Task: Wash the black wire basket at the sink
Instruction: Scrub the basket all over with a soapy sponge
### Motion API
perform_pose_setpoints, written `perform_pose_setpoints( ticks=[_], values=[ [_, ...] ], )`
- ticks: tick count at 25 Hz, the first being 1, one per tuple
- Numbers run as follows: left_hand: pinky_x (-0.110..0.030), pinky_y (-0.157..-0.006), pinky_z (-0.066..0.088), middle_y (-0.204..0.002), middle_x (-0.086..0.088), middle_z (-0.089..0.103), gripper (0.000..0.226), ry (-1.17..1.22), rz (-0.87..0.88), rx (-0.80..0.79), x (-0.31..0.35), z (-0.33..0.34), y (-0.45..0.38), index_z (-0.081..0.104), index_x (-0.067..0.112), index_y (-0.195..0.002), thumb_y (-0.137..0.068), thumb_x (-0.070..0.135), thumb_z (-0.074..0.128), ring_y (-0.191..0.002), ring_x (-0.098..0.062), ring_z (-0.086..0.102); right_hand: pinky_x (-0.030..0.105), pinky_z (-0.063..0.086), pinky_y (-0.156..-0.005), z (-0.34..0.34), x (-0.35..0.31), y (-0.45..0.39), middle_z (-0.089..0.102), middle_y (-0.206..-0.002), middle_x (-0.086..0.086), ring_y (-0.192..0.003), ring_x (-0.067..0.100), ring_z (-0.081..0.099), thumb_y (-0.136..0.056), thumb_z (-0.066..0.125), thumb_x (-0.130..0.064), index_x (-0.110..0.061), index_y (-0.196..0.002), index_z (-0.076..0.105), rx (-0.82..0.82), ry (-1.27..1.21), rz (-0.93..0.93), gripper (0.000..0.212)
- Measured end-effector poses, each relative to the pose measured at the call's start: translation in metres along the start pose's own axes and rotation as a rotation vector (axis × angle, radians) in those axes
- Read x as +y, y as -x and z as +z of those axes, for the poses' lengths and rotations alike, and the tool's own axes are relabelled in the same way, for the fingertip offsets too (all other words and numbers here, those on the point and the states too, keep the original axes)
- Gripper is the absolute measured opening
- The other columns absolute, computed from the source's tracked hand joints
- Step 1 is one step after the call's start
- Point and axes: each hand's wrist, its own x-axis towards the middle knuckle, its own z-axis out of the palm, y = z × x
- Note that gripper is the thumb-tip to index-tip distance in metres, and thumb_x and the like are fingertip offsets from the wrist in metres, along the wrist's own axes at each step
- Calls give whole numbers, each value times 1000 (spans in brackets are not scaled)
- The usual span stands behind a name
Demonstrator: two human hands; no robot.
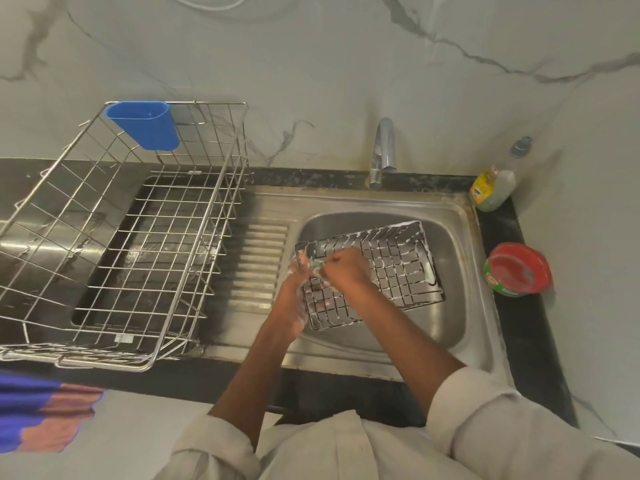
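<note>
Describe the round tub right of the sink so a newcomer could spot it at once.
Start at the steel sink and move to the dark counter strip on its right. The tub sits there, nearer than the soap bottle. It is low and round, green-sided and red on top; the bottle is tall and clear.

Black wire basket point(391, 268) is coated in white suds, sitting in a dull steel-grey sink point(464, 237). The scrubber point(317, 265) pinched in there looks green, hard to be sure. Big dish rack point(121, 237) is shiny silver with a bright blue cup point(145, 124) hung on it. Wall point(346, 64) is pale marble with grey veins, counter point(512, 306) black. Tub point(517, 270) is green with a red lid, bottle point(493, 187) clear-greenish with a yellow label. Sleeves point(485, 427) are cream.
</note>
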Motion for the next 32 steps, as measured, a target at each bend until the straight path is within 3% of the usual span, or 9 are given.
perform_pose_setpoints(
  ticks=[2,5,9,14,17,20,23,28,32],
  values=[
    [-55,-98,60,-143,-15,69,63,32,-17,-12,-1,-2,0,55,21,-153,-101,54,65,-124,-35,70,37,65,-65,5,-4,-1,75,-70,4,-68,19,76,-81,78,-7,-13,-71,76,34,-41,49,11],
    [-50,-88,63,-140,-14,71,102,68,2,-52,-3,-4,0,54,28,-155,-69,71,86,-121,-34,72,26,54,-52,13,-8,3,72,-69,-2,-59,14,67,-82,78,-14,-16,-77,77,93,-79,56,5],
    [-42,-82,61,-127,-16,74,135,44,22,-81,-8,-6,-5,55,14,-152,-42,84,93,-105,-28,73,33,64,-69,20,-15,7,80,-91,-3,-73,10,74,-83,82,-16,-19,-97,82,62,-243,34,14],
    [-47,-78,65,-123,-15,72,138,67,45,-102,-6,-7,-16,49,9,-157,-48,86,87,-98,-27,77,20,58,-61,-5,-10,4,73,-92,-9,-79,8,72,-86,81,-5,-12,-96,78,-76,-438,-24,12],
    [-44,-74,66,-105,-10,78,133,60,50,-160,-5,-4,-14,53,4,-148,-49,85,86,-83,-21,79,35,65,-73,-4,-14,1,75,-91,-5,-82,15,76,-88,76,-2,-16,-96,78,-27,-344,-27,16],
    [-39,-65,66,-94,-9,78,122,103,55,-224,-1,-1,-12,62,6,-129,-39,83,91,-78,-20,79,27,62,-61,-3,-9,7,76,-94,-7,-72,7,74,-88,75,2,-16,-105,79,-90,-379,-80,25],
    [-36,-58,65,-88,-5,77,114,125,50,-251,4,4,-9,66,9,-119,-35,81,93,-68,-18,77,39,66,-65,-7,-4,4,77,-93,0,-70,16,76,-86,72,5,-17,-105,79,-12,-376,-73,30],
    [-31,-56,63,-82,-4,78,94,35,13,-193,9,5,-9,62,5,-126,-75,83,57,-70,-18,78,46,66,-78,-10,-16,17,78,-93,8,-79,27,79,-85,75,6,-14,-94,78,-132,-501,-135,22],
    [-33,-50,62,-89,-11,80,86,97,44,-111,22,4,-15,51,14,-147,-93,80,38,-67,-21,78,39,66,-70,-26,-11,26,77,-88,9,-72,23,76,-82,75,11,-7,-92,78,-307,-389,-133,21]
  ],
)
